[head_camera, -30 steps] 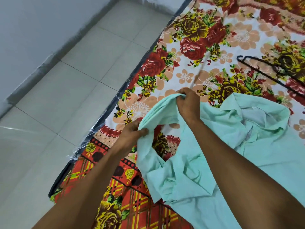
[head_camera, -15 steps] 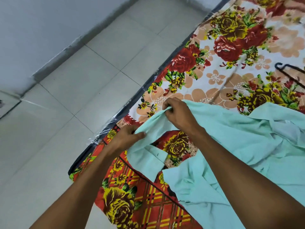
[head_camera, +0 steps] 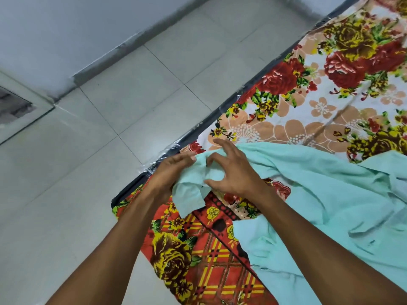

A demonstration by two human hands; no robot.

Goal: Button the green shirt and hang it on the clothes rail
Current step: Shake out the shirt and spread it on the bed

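Note:
The light green shirt (head_camera: pixel 326 201) lies crumpled on the flowered bed sheet, filling the lower right. One sleeve stretches left toward the bed's edge, its cuff (head_camera: pixel 189 195) hanging down. My left hand (head_camera: pixel 174 170) pinches the sleeve end near that edge, fingers laid flat over the cloth. My right hand (head_camera: pixel 231 172) rests on the sleeve just to the right, with its fingers arched and spread apart and the thumb off the cloth. No buttons, hanger or clothes rail can be seen.
The bed (head_camera: pixel 319 111) with its red and yellow floral sheet runs diagonally; its dark, plastic-wrapped edge (head_camera: pixel 198 130) lies just beyond my hands. Pale floor tiles (head_camera: pixel 110 150) lie to the left, bounded by a wall (head_camera: pixel 66 29) and a frame (head_camera: pixel 19 106).
The sleeve has been drawn out left toward the bed's edge. My right hand has let go of its pinch and spread its fingers. The view swung left, so the black hanger is out of sight.

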